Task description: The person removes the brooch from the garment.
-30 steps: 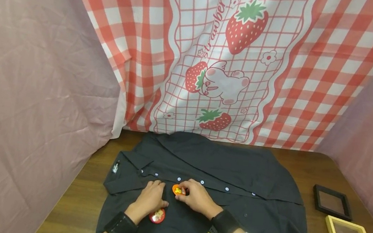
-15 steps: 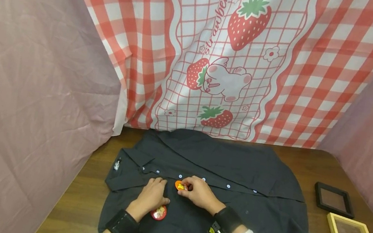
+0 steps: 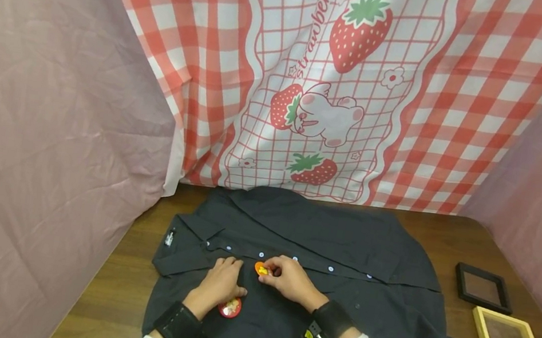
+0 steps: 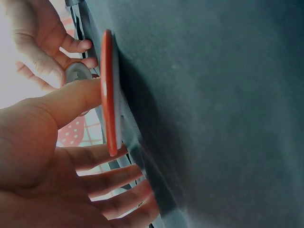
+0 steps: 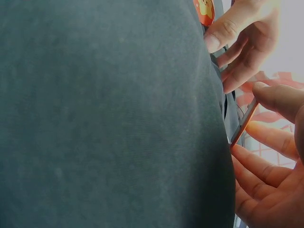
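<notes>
A dark button-up shirt (image 3: 248,333) lies spread on the table. My left hand (image 3: 217,284) rests on its front, fingers extended, with the thumb right at a round red pin badge (image 3: 230,307). That red badge lies on the cloth, and the left wrist view shows its edge close against the fabric. My right hand (image 3: 293,280) pinches an orange pin badge (image 3: 262,269) by its rim, tilted over the cloth near the button line. The grey back of the orange badge faces my left hand in the left wrist view.
Small white buttons (image 3: 331,269) run along the shirt's placket. A black frame (image 3: 462,291) and a pale wooden frame (image 3: 484,333) lie on the brown table (image 3: 102,295) at the right. A red checked cloth (image 3: 477,105) hangs behind, with pink drapes (image 3: 57,133) at the sides.
My right hand and the orange badge have shifted slightly up and right relative to the shirt, and the badge tilts a little more. My left hand and the red badge stay in place.
</notes>
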The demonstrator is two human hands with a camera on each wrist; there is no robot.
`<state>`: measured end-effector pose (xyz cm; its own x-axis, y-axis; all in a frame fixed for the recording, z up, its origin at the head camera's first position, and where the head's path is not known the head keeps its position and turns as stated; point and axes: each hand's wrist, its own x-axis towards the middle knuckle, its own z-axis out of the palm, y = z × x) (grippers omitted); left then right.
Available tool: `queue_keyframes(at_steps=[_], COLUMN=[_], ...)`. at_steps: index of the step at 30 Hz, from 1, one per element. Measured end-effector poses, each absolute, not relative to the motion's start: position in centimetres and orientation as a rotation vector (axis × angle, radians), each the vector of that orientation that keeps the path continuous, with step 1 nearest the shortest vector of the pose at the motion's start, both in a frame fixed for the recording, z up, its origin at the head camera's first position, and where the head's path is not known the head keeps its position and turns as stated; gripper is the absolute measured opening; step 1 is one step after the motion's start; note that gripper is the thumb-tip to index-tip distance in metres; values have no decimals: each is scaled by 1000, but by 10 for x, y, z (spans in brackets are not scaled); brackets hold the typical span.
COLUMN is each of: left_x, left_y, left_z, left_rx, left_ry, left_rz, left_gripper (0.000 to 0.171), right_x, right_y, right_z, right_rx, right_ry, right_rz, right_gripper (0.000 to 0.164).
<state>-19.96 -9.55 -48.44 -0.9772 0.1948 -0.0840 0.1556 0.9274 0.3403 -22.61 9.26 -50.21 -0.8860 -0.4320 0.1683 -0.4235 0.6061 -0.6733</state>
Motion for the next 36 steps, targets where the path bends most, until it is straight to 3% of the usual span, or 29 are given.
queue_keyframes(at_steps=[12, 36], left_x=[-202, -205], left_y=[-100, -102], left_z=[-485, -473], left_rx=[279, 571], left_ry=[2975, 3023], left_rz=[540, 723], left_gripper=[62, 39], right_x=[-226, -221], right_y=[91, 93], right_z=[-497, -496], right_rx=[-720, -737], right_ry=[2774, 2794], right_rz=[-1222, -1240], right_gripper=[23, 23])
